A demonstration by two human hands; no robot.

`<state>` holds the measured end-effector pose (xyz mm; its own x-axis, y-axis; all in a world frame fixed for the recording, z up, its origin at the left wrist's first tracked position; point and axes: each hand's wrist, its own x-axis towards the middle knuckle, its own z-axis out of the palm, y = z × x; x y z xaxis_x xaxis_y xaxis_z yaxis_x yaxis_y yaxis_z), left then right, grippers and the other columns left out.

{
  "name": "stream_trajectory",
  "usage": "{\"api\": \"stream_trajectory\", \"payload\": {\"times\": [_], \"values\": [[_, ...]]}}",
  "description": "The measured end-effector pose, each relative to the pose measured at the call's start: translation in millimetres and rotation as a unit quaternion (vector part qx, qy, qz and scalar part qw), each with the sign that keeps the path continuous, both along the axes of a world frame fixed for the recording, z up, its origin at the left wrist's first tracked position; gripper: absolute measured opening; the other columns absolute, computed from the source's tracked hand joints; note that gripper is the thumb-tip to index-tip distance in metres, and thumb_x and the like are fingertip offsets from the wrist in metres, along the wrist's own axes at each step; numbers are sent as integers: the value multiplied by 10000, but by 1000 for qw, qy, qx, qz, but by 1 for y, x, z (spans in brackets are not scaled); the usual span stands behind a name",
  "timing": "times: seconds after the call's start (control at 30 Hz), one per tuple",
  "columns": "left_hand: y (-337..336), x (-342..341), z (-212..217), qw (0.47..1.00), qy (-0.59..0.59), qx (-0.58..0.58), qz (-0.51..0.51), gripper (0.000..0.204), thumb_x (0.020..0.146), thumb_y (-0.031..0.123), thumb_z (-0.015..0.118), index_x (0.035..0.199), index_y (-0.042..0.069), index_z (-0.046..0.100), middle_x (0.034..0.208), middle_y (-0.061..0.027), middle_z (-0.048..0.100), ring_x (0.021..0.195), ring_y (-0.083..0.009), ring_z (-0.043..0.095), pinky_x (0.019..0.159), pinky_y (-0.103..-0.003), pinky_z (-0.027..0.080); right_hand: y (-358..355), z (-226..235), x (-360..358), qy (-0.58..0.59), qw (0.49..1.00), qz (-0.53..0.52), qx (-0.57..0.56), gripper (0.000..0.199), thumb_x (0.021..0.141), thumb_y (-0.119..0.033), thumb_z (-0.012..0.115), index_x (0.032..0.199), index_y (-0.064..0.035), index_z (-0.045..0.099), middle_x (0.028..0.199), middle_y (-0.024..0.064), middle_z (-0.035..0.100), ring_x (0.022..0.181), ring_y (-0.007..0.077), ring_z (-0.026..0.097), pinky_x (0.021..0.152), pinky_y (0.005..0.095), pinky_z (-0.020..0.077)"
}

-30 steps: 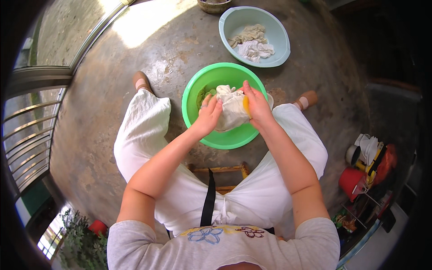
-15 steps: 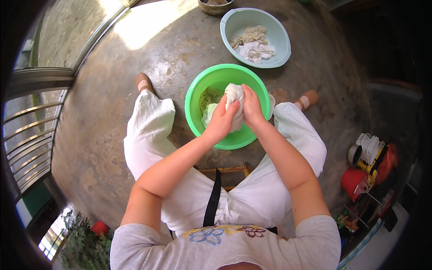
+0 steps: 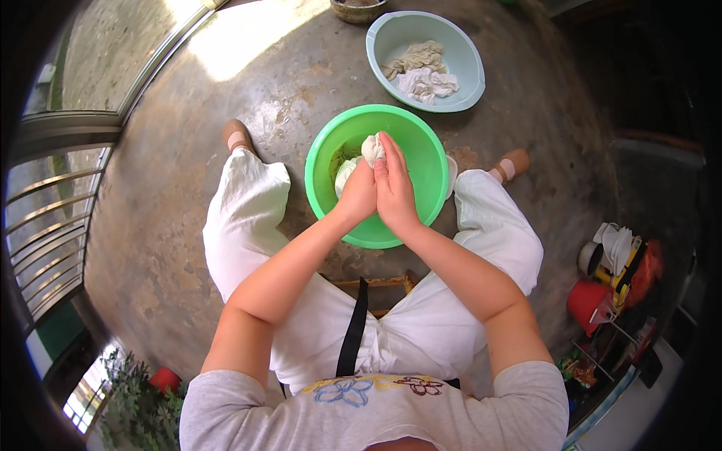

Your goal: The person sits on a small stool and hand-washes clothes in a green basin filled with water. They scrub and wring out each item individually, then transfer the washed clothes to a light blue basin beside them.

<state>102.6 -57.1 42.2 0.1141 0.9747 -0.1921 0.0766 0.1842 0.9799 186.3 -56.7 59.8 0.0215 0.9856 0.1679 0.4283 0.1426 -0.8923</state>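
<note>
My left hand (image 3: 356,191) and my right hand (image 3: 395,188) are pressed together over the green basin (image 3: 436,170). Between them they squeeze a bunched white cloth (image 3: 372,147); only its upper end shows past my fingers, and the rest is hidden in my grip. My left hand is closed round the cloth, while the right one presses on it from the right side with its fingers pointing away from me. Left of the hands, more white cloth (image 3: 344,174) lies in the basin, partly covered by my left hand.
Beyond the green basin stands a pale blue basin (image 3: 471,89) holding a beige cloth (image 3: 423,57) and a white cloth (image 3: 426,85). A metal bowl (image 3: 359,10) sits at the far edge. A red bucket (image 3: 588,302) is at the right, a leafy plant (image 3: 139,402) at lower left.
My hands have come closer together and lower round the cloth. Less of the cloth shows now, as a smaller bunched end above my fingers.
</note>
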Motion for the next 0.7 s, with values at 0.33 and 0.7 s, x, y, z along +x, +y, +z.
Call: {"api": "stream_trajectory", "payload": {"times": [0.33,0.7], "values": [[-7,-11,16,943,196,97,-252,215,745,26,538,958,15,561,932,-159,587,912,-372,543,804,-442,428,37,-22,54,505,662,68,-549,450,999,-362,368,1101,34,556,1104,192,619,1031,263,609,873,374,505],[-30,-5,26,879,210,332,-271,336,614,34,650,942,97,618,1051,-50,535,980,-301,464,838,-417,375,19,-36,66,428,649,202,-595,249,977,-286,472,973,-62,580,827,34,615,660,130,601,572,242,485]]}}
